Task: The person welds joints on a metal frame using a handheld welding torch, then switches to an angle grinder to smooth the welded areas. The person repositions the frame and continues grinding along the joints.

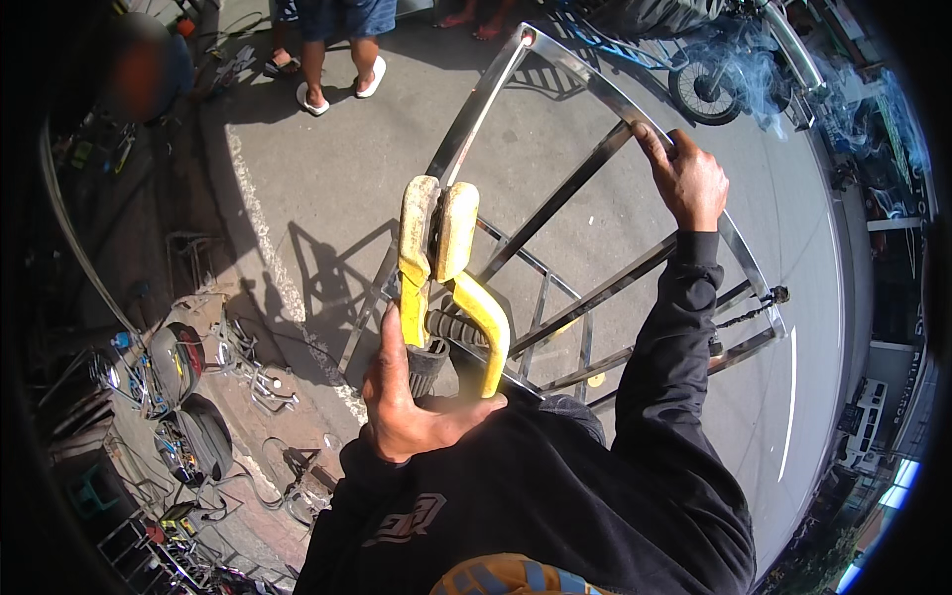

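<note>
My left hand (pixel 405 412) is wrapped around a yellow welding electrode holder (pixel 456 233), close in front of me. The holder has worn yellow jaws, a coil spring, a curved yellow lever and a black ribbed grip. Whether a rod sits in its jaws I cannot tell. A shiny metal frame (pixel 595 89) of square tubing with several crossbars stands tilted beyond it. My right hand (pixel 686 178) grips the frame's upper right rail, thumb on the near side and fingers curled over. The holder and my body hide part of the frame.
A person in blue shorts and white slippers (pixel 369 79) stands at the far side. Smoke drifts near a parked motorcycle wheel (pixel 706 94) at the upper right. Open bags of tools (pixel 193 441) and scattered metal parts (pixel 268 382) lie on the ground to my left.
</note>
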{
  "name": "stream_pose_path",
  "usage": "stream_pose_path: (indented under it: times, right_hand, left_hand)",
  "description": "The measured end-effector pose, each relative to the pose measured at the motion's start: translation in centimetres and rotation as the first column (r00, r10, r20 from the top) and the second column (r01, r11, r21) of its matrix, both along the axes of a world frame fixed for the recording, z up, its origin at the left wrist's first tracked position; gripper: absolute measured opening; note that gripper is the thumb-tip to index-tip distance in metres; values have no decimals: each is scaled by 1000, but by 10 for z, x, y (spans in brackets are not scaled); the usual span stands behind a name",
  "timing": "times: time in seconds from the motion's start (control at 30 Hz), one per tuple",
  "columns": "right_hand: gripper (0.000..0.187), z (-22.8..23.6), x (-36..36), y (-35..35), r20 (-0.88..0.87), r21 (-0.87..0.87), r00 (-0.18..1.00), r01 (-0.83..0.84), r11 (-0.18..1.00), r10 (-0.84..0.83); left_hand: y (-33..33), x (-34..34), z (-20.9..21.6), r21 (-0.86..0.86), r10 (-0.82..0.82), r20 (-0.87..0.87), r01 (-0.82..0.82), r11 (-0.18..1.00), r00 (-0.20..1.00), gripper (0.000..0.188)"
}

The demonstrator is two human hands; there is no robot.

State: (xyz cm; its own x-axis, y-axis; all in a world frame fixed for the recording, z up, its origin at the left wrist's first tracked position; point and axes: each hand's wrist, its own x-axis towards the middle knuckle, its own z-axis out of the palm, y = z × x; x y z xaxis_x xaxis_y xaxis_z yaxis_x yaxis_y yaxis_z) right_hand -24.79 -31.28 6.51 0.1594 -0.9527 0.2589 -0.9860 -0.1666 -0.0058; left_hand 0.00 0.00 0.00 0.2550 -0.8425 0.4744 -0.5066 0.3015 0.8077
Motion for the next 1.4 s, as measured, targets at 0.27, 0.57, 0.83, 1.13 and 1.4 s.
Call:
stream_pose_path:
  times: [0.27,0.57,0.83,1.13,1.4]
  right_hand:
    - [83,-1,4,-1,19,-4,1000,5,1000,-4]
    - [85,2,1,1,-14,22,1000,13,1000,-13]
    - [84,0,0,1,-9,-7,1000,1,1000,-1]
    - [81,-1,0,2,9,-16,1000,-3,1000,4]
    - [78,4,8,11,8,-45,1000,-9,999,10]
  left_hand:
    - [0,5,-2,14,-3,-4,3,1000,1000,125]
    - [1,2,-3,34,-11,-26,12,999,1000,126]
    - [1,0,-3,14,-11,-7,11,1000,1000,127]
    - [11,3,-10,42,-88,-129,94,995,988,131]
    - [19,10,-14,-17,-78,-397,78,997,914,130]
